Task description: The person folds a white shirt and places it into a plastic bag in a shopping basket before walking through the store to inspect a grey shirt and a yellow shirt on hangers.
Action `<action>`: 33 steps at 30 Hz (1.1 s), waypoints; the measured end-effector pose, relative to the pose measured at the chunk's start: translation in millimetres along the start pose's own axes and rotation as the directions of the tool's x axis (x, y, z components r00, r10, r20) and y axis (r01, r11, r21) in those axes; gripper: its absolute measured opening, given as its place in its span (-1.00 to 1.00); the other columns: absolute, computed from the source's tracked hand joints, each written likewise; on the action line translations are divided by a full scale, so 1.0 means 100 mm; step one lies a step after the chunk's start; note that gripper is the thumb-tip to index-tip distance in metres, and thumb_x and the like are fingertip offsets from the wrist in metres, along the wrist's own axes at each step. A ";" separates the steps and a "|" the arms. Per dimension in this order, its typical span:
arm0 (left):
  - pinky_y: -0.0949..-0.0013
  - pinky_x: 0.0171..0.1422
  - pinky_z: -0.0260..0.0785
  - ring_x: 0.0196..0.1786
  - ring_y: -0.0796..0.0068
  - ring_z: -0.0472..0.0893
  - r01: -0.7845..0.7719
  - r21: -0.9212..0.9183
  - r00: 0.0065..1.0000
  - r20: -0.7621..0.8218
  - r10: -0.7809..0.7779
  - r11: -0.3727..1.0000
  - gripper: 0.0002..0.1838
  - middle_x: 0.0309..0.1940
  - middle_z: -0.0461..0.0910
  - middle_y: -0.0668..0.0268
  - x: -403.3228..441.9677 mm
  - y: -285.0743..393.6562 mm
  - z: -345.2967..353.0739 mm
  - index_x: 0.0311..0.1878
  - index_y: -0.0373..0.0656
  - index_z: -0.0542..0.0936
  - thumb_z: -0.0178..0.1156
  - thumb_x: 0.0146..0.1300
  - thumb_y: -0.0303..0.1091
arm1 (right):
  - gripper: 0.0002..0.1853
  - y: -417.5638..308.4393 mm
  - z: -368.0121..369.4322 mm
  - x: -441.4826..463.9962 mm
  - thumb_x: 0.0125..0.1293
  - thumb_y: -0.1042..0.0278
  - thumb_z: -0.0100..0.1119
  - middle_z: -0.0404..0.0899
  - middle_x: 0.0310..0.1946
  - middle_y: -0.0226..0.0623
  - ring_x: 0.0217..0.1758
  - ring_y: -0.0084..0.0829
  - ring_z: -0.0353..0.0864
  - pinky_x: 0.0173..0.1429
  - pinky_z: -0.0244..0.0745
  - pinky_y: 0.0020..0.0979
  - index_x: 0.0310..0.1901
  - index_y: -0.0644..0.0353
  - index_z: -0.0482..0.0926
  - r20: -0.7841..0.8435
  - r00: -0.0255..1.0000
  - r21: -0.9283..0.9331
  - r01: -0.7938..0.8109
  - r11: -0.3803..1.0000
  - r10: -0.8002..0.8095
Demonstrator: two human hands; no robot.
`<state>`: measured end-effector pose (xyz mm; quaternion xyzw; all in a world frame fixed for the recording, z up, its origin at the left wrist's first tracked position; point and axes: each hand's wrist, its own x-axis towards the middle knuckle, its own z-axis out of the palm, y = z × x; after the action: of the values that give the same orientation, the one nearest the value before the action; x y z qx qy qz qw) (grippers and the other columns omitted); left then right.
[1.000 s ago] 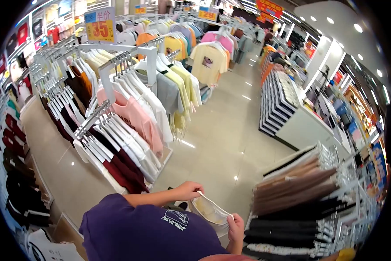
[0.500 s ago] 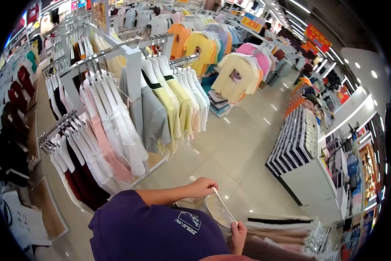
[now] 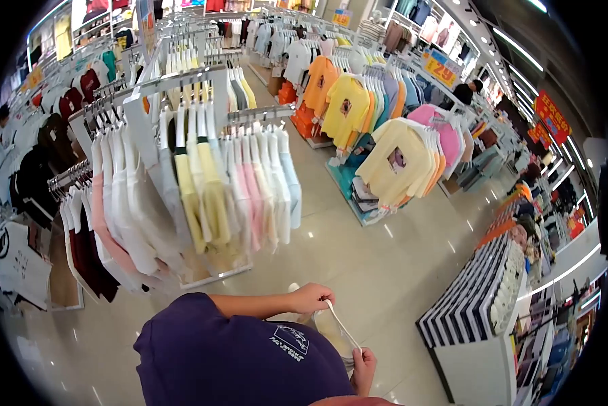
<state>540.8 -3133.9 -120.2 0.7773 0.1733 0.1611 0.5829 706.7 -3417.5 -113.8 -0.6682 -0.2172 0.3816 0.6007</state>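
The left hand [image 3: 312, 298] is pinching 1 end of the white band [image 3: 343, 325] of a pale garment [image 3: 331, 331], and the right hand [image 3: 364, 371] is pinching the other end. So both hands are gripping, and neither is releasing. The band is running nearly straight between the 2 grips, and I am judging that it is under light tension.

For doing this holding well, both hands should be pulling with equal and gentle force, because a stretchy edge could be slipping out or twisting if 1 side is pulling harder. The fingertips should be pressing only on the edge, and the cloth below should be hanging free, without bunching in the palms.

About the position: the garment is lying between the 2 hands, just beside the front of the purple shirt [image 3: 223, 352]. Its cloth is hanging below the band, over the floor [image 3: 338, 257], and the lower part is partly hiding behind the shirt. The white clothes [image 3: 128, 203] are hanging on a rack to the left, apart from the hands, and the striped stack [image 3: 466, 298] is standing well apart on the right.
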 end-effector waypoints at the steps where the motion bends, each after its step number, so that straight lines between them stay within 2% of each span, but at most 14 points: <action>1: 0.33 -0.15 0.48 -0.32 0.48 0.62 0.011 0.010 1.000 -0.011 -0.011 1.000 -0.82 -0.39 0.67 0.30 0.19 0.08 0.02 -0.10 -0.16 0.70 0.24 0.31 -0.33 | -0.88 -0.07 -0.14 0.22 0.43 0.41 0.31 0.55 -0.43 -0.58 -0.37 -0.71 0.40 -0.26 0.28 -0.57 -0.26 0.24 0.63 0.030 0.999 0.006 -0.010 1.000 0.010; 7: 0.32 -0.12 0.49 -0.28 0.47 0.63 0.057 0.064 0.983 -0.175 -0.045 0.996 -0.81 -0.35 0.69 0.28 1.09 0.27 0.06 -0.07 -0.16 0.70 0.24 0.33 -0.33 | -0.86 -0.49 -0.86 1.58 0.44 0.38 0.32 0.57 -0.44 -0.55 -0.39 -0.70 0.42 -0.26 0.31 -0.57 -0.25 0.26 0.65 0.232 0.973 -0.158 0.026 0.987 0.011; 10: 0.29 -0.17 0.47 -0.31 0.43 0.63 0.086 0.074 0.963 -0.260 -0.064 0.994 -0.82 -0.36 0.68 0.26 1.30 0.03 0.02 -0.09 -0.14 0.70 0.25 0.34 -0.30 | -0.86 -0.73 -0.80 2.14 0.43 0.37 0.33 0.57 -0.45 -0.56 -0.41 -0.71 0.42 -0.29 0.30 -0.57 -0.25 0.25 0.66 0.313 0.950 -0.181 0.058 0.982 0.002; 13: 0.27 -0.21 0.46 -0.33 0.42 0.63 0.121 0.045 0.935 -0.342 -0.099 0.992 -0.83 -0.37 0.68 0.26 1.44 -0.12 -0.09 -0.11 -0.14 0.70 0.25 0.34 -0.29 | -0.86 -0.71 -0.65 2.67 0.43 0.36 0.34 0.57 -0.45 -0.59 -0.42 -0.73 0.41 -0.31 0.29 -0.59 -0.25 0.23 0.66 0.414 0.910 -0.120 0.050 0.991 0.004; 16: 0.29 -0.19 0.47 -0.32 0.44 0.63 0.200 0.035 0.908 -0.382 -0.172 0.979 -0.82 -0.35 0.70 0.26 1.64 -0.15 -0.34 -0.12 -0.17 0.70 0.25 0.33 -0.31 | -0.87 -0.75 -0.43 3.12 0.44 0.38 0.32 0.52 -0.48 -0.63 -0.45 -0.75 0.36 -0.34 0.24 -0.59 -0.28 0.21 0.65 0.474 0.879 -0.111 0.002 0.994 0.051; 18: 0.31 -0.18 0.47 -0.30 0.46 0.64 0.261 -0.024 0.882 -0.401 -0.249 0.965 -0.82 -0.33 0.71 0.26 1.85 -0.20 -0.50 -0.11 -0.18 0.71 0.26 0.32 -0.31 | -0.88 -0.82 -0.33 3.49 0.44 0.39 0.32 0.53 -0.47 -0.63 -0.44 -0.75 0.37 -0.34 0.25 -0.59 -0.27 0.21 0.65 0.496 0.868 -0.124 0.027 0.992 0.038; 21: 0.34 -0.17 0.48 -0.29 0.50 0.64 0.156 -0.062 0.862 -0.480 -0.166 0.986 -0.80 -0.32 0.71 0.26 2.37 -0.45 -0.75 -0.09 -0.18 0.71 0.26 0.32 -0.31 | -0.88 -1.00 -0.25 4.06 0.43 0.39 0.32 0.54 -0.46 -0.62 -0.43 -0.75 0.39 -0.32 0.27 -0.59 -0.27 0.21 0.65 0.497 0.867 -0.161 0.057 0.985 0.030; 24: 0.35 -0.17 0.49 -0.30 0.52 0.64 0.138 -0.102 0.870 -0.462 -0.170 0.985 -0.80 -0.32 0.71 0.28 3.02 -0.56 -1.11 -0.08 -0.19 0.70 0.26 0.32 -0.32 | -0.88 -1.31 -0.16 4.70 0.44 0.39 0.32 0.57 -0.44 -0.61 -0.41 -0.74 0.42 -0.30 0.29 -0.59 -0.26 0.22 0.66 0.458 0.889 -0.194 0.084 0.977 0.014; 27: 0.38 -0.10 0.49 -0.25 0.54 0.63 0.119 -0.055 0.885 -0.446 -0.131 0.991 -0.77 -0.31 0.72 0.31 3.56 -0.50 -1.54 -0.02 -0.19 0.70 0.24 0.36 -0.29 | -0.86 -1.42 -0.17 5.34 0.45 0.37 0.31 0.63 -0.39 -0.55 -0.37 -0.71 0.49 -0.24 0.37 -0.57 -0.24 0.24 0.66 0.450 0.891 -0.212 0.045 0.976 0.056; 30: 0.40 -0.10 0.48 -0.25 0.56 0.61 0.098 -0.083 0.871 -0.476 -0.126 0.992 -0.79 -0.31 0.70 0.33 3.94 -0.57 -1.95 -0.04 -0.20 0.69 0.25 0.35 -0.32 | -0.85 -1.68 0.09 5.79 0.43 0.32 0.34 0.55 -0.44 -0.61 -0.40 -0.74 0.40 -0.30 0.29 -0.57 -0.22 0.23 0.68 0.423 0.906 -0.213 0.078 0.974 0.020; 33: 0.39 -0.10 0.48 -0.26 0.57 0.60 0.075 -0.156 0.856 -0.497 -0.144 0.985 -0.81 -0.33 0.69 0.33 4.13 -0.61 -2.25 -0.06 -0.22 0.68 0.26 0.33 -0.37 | -0.85 -1.82 0.43 6.10 0.43 0.33 0.33 0.56 -0.44 -0.60 -0.40 -0.73 0.42 -0.30 0.30 -0.56 -0.22 0.24 0.67 0.484 0.874 -0.159 0.030 0.987 0.051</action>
<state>800.4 -2737.6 -98.8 0.6565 0.3532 0.3371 0.5750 1079.1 -2899.9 -88.7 -0.5985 -0.3877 0.5214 0.4686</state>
